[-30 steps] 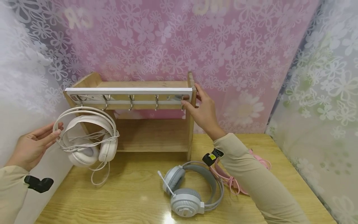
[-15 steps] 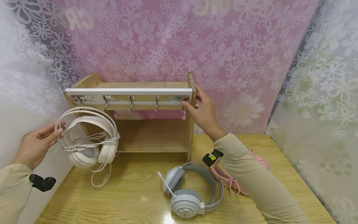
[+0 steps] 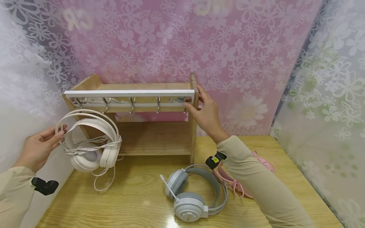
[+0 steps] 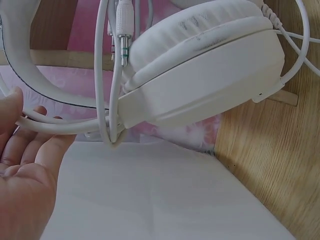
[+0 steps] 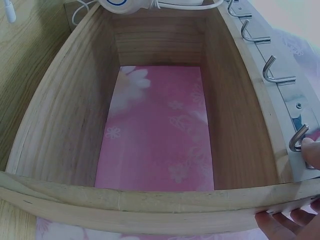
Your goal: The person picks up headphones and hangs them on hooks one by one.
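Observation:
White over-ear headphones hang at the left end of a wooden rack, their thin cable wound around the ear cups. The top of their double headband overlaps the lower end of the leftmost metal hook. My left hand pinches the outer headband at its left side between thumb and fingers; the left wrist view shows the white ear cup and the cable plugs close by. My right hand grips the rack's right side panel, thumb in front by the rightmost hook, fingers behind.
Grey-and-white headphones with a microphone boom lie on the wooden table in front. Pink headphones lie partly hidden under my right forearm. Flowered cloth walls close in the back and sides.
My left hand has shifted slightly right, with the white headphones moving a little down and right. The right hand keeps its hold on the rack. The head view has shifted slightly.

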Tool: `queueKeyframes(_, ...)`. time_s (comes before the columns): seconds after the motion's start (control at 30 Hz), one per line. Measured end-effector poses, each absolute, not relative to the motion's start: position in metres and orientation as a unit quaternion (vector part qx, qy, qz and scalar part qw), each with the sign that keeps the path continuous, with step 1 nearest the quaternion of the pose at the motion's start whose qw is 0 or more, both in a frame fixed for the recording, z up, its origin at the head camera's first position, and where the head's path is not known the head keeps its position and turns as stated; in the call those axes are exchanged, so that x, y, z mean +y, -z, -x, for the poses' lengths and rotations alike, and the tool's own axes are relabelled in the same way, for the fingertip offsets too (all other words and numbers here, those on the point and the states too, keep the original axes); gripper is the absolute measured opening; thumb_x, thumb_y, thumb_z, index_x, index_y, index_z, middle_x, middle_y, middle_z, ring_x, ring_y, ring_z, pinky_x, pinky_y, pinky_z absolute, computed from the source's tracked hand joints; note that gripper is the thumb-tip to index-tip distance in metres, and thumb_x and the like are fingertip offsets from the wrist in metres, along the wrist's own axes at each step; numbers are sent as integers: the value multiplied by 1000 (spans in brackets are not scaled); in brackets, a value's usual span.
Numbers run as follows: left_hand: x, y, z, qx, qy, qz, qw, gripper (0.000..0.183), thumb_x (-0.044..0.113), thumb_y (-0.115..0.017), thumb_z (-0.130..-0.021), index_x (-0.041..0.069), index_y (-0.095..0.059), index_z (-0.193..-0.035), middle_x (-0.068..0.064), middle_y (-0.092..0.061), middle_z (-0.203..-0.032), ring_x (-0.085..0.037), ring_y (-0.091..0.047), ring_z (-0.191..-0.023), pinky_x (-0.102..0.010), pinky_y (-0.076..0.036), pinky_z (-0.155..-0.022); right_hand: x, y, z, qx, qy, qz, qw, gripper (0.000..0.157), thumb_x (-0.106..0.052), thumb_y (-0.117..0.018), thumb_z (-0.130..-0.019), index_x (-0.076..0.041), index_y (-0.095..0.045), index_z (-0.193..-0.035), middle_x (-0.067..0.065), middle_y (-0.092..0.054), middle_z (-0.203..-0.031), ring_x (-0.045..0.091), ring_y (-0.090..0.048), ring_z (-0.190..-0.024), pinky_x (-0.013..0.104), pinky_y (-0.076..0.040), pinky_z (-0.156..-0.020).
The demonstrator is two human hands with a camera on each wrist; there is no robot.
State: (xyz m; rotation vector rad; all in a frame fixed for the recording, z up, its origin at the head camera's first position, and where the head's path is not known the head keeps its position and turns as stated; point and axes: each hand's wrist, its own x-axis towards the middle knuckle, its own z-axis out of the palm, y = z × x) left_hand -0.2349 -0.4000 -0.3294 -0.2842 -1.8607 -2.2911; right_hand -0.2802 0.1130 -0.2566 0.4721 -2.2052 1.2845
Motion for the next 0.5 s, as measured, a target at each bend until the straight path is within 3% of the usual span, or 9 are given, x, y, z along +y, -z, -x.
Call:
queueKeyframes(0.37,-389,317,223,-630,768,84,79,29,-1,-59,-93,21,-71,-108,10,-70,-104,3,-64,-97,-13,-53,-78,112,255,279,-820,-474,-174,271,75,-30,-73,-87,-7,-36,-148,12,-47,-142,29,-53,-123,40,-57,-85)
queueKeyframes(0.5,-396,322,228,-640,760,68,90,27,2,-63,-91,20,-69,-111,9,-70,-104,2,-65,-96,-14,-54,-77,112,255,279,-819,-475,-174,271,75,-30,-73,-87,-6,-36,-148,12,-47,-142,30,-53,-123,41,-57,-85)
